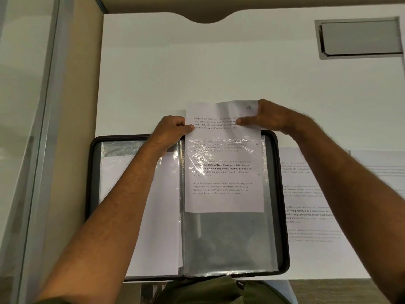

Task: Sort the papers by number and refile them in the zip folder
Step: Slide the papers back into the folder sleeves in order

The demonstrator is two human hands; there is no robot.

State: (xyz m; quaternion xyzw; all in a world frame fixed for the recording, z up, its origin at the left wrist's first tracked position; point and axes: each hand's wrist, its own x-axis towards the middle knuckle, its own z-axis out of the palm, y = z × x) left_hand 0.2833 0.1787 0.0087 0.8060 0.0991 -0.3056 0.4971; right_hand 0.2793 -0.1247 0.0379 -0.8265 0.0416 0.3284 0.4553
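Note:
A black zip folder lies open on the white desk, with clear plastic sleeves on both sides. A printed sheet with a handwritten number at its top right corner sits partway inside the right-hand sleeve; its top part sticks out above the folder. My left hand pinches the sheet's upper left edge. My right hand pinches the upper right part, thumb on the text. The left-hand sleeve holds white paper.
More printed papers lie on the white desk to the right of the folder, partly under my right forearm. A grey recessed panel sits at the far right. A glass partition and beige wall run along the left.

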